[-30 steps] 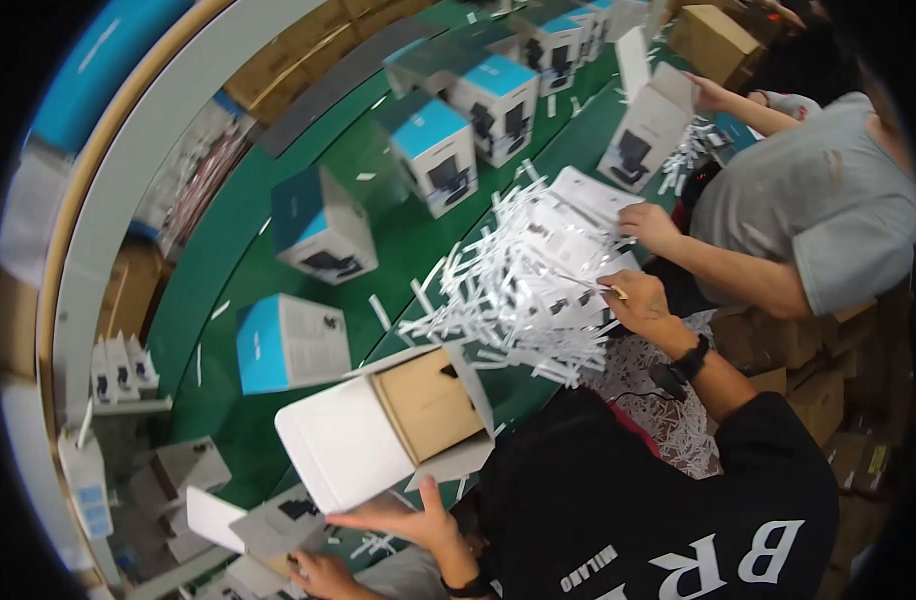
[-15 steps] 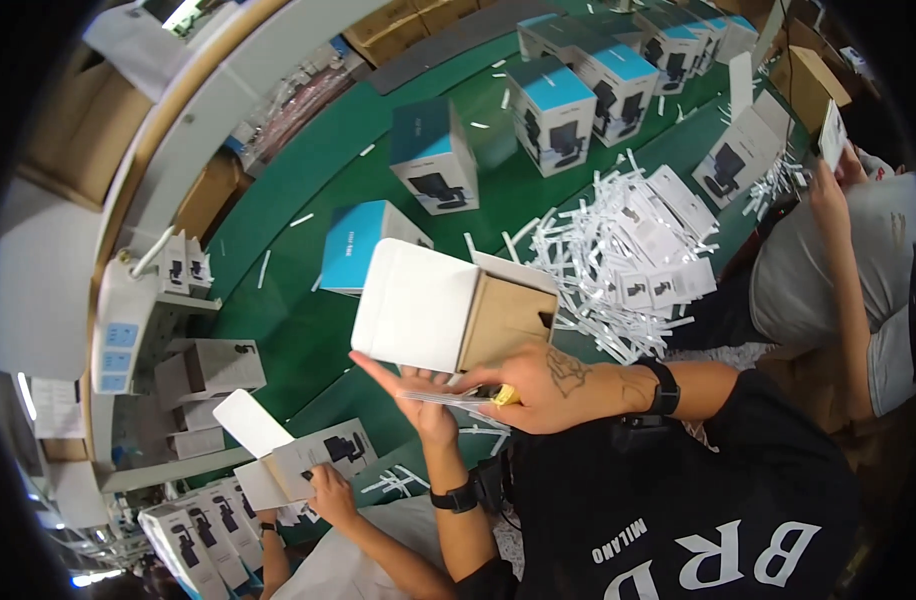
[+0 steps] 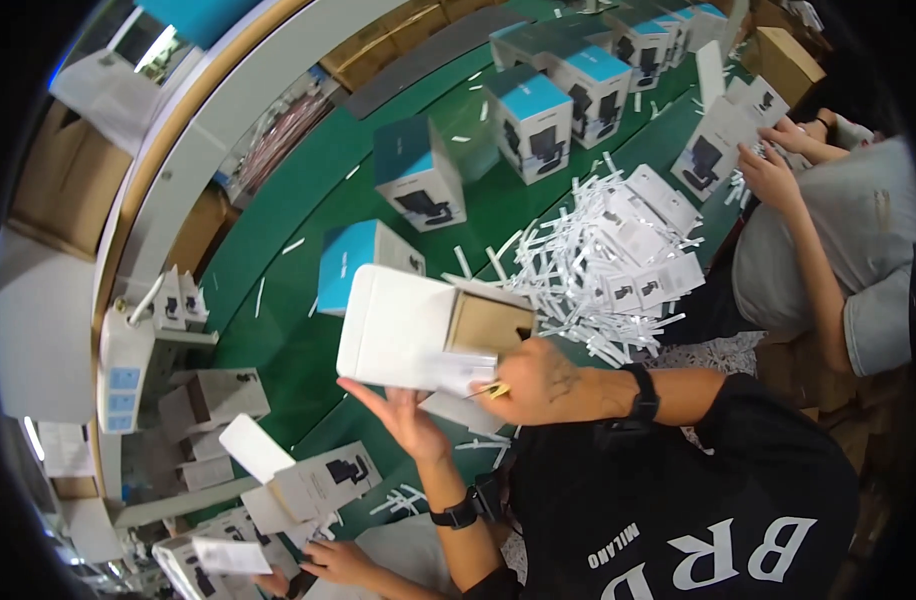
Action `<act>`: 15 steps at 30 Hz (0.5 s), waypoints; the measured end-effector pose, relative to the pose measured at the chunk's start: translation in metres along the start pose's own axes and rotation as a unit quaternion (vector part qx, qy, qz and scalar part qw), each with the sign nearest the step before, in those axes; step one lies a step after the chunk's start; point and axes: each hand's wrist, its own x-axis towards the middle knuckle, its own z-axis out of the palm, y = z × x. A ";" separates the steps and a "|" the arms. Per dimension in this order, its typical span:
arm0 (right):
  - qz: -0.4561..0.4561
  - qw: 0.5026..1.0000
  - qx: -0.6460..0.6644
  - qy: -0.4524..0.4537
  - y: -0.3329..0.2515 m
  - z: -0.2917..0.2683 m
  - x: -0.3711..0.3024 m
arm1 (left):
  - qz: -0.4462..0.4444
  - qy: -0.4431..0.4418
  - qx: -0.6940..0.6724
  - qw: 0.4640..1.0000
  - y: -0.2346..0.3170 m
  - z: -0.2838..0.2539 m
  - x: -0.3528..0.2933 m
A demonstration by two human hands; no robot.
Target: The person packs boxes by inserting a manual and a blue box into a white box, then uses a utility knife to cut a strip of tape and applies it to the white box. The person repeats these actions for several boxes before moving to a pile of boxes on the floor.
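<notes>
An open white box (image 3: 393, 325) with a brown cardboard insert (image 3: 488, 322) stands in front of me, its big lid flap folded out to the left. My right hand (image 3: 538, 382) is closed at the box's near edge on a thin white leaflet (image 3: 466, 370), blurred by motion, which lies across the flap's near corner. Something small and yellow (image 3: 496, 390) shows at its fingertips; I cannot make out what it is. Just below the flap is my left hand (image 3: 410, 420), open with palm up and fingers stretched, the fingertips partly behind the flap's edge.
A heap of white paper strips and leaflets (image 3: 618, 255) lies right of the box. Closed blue-and-white boxes (image 3: 418, 180) stand on the green table (image 3: 278, 345). A co-worker's hands (image 3: 773, 165) work at an open box on the right; another person's hand (image 3: 338, 562) is at lower left.
My right hand has brought the leaflet up from over my left palm to the box's flap. The right co-worker's hands have come to their box; the lower-left person's hand has left theirs.
</notes>
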 end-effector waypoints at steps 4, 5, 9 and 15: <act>0.006 0.995 -0.085 -0.054 0.011 -0.002 0.006 | -0.112 -0.028 0.020 0.993 0.003 -0.001 -0.009; -0.001 0.990 -0.118 -0.076 0.013 -0.002 0.006 | -0.101 -0.026 0.016 0.994 0.001 0.001 -0.014; -0.081 0.994 -0.069 -0.033 0.022 0.010 0.007 | -0.060 -0.034 0.015 0.998 -0.008 0.002 -0.031; -0.006 0.978 -0.069 -0.196 -0.008 -0.016 -0.009 | -0.082 -0.023 0.101 0.991 -0.010 -0.009 -0.049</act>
